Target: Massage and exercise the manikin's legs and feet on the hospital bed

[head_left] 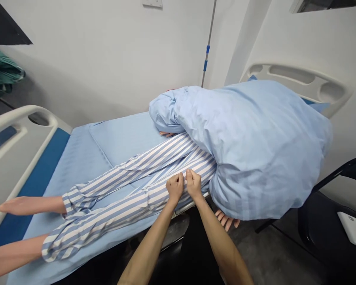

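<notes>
A patient mannequin lies on a hospital bed, in blue-and-white striped pyjama trousers (121, 202). A pale blue duvet (249, 146) bunches over its upper body and hides the torso and head. My left hand (175, 188) pinches the striped fabric at the thigh nearest me. Right beside it, my right hand (193, 184) grips the same fabric. Bare mannequin feet (29, 206) stick out of the trouser cuffs at the left. A mannequin hand (225, 219) hangs below the duvet past the bed's near edge.
A pale blue sheet (103, 142) covers the mattress. A white footboard (17, 134) stands at the left, a white headboard (296, 83) at the right. Behind the bed rises a metal pole (208, 47). A black chair (329, 213) stands at the right, and green cloth (2, 71) lies far left.
</notes>
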The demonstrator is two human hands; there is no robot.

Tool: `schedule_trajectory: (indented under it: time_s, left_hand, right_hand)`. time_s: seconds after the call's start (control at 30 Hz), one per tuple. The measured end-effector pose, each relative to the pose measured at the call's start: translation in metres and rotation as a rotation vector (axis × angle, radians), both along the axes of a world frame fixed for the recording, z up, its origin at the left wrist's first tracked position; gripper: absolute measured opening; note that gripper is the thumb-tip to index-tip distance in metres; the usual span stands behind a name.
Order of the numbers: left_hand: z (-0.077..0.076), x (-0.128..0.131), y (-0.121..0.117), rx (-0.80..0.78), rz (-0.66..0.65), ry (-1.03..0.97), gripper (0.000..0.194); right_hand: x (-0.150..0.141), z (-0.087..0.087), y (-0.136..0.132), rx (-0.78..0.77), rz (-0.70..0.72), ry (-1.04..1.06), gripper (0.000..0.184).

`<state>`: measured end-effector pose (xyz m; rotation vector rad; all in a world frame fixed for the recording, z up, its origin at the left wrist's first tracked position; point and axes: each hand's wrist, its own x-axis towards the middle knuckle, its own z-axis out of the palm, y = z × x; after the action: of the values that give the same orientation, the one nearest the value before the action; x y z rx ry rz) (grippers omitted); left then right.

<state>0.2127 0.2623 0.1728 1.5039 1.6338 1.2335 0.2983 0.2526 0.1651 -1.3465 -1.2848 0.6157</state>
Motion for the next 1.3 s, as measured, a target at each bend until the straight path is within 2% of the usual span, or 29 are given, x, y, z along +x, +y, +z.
schedule_trajectory:
  time_s: [0.13, 0.23, 0.3, 0.37, 0.43, 0.5, 0.57, 0.63, 0.73, 0.87, 0.97, 1.03, 1.17, 1.3]
  left_hand:
    - [0.008, 0.023, 0.014, -0.007, -0.066, -0.076, 0.046]
    - [0.004, 0.035, 0.020, -0.004, -0.110, 0.040, 0.045]
    - [-0.002, 0.036, 0.021, 0.000, -0.127, 0.105, 0.044]
    - [-0.005, 0.032, 0.022, -0.021, -0.163, 0.081, 0.046]
    - [-0.004, 0.022, 0.023, -0.078, -0.295, 0.008, 0.048]
    - [0.000, 0.003, 0.025, -0.148, -0.466, -0.059, 0.049]
    - [0.002, -0.026, 0.025, -0.192, -0.551, -0.077, 0.050]
    - [0.002, -0.066, 0.020, -0.214, -0.478, -0.037, 0.051]
    - [-0.004, -0.141, 0.003, -0.216, -0.239, 0.032, 0.051]
    - [-0.016, -0.243, -0.031, -0.189, 0.003, 0.066, 0.050]
    - [-0.021, -0.305, -0.058, -0.184, 0.154, 0.086, 0.049]
    - [-0.022, -0.337, -0.074, -0.171, 0.236, 0.109, 0.047]
    - [-0.020, -0.380, -0.096, -0.149, 0.316, 0.010, 0.046]
    - [-0.016, -0.397, -0.111, -0.128, 0.338, -0.166, 0.046]
  right_hand:
    - [0.017, 0.007, 0.004, -0.041, -0.011, 0.063, 0.047]
    - [0.032, 0.014, 0.008, 0.003, -0.045, 0.073, 0.046]
    - [0.044, 0.016, 0.017, 0.032, -0.085, 0.015, 0.046]
    - [0.054, 0.012, 0.027, 0.025, -0.141, -0.052, 0.047]
    - [0.058, 0.004, 0.036, -0.005, -0.191, -0.112, 0.048]
    - [0.058, -0.004, 0.040, -0.026, -0.236, -0.180, 0.048]
    - [0.054, -0.009, 0.039, -0.039, -0.283, -0.280, 0.047]
    - [0.049, -0.008, 0.035, -0.062, -0.319, -0.396, 0.047]
    - [0.034, -0.001, 0.028, -0.141, -0.333, -0.558, 0.044]
    - [-0.016, 0.005, 0.013, -0.270, -0.253, -0.714, 0.041]
    - [-0.078, 0.003, -0.002, -0.290, -0.082, -0.788, 0.039]
    - [-0.124, 0.000, -0.015, -0.280, 0.045, -0.802, 0.038]
    - [-0.211, -0.001, -0.038, -0.246, 0.246, -0.762, 0.040]
    - [-0.278, -0.002, -0.056, -0.213, 0.418, -0.667, 0.040]
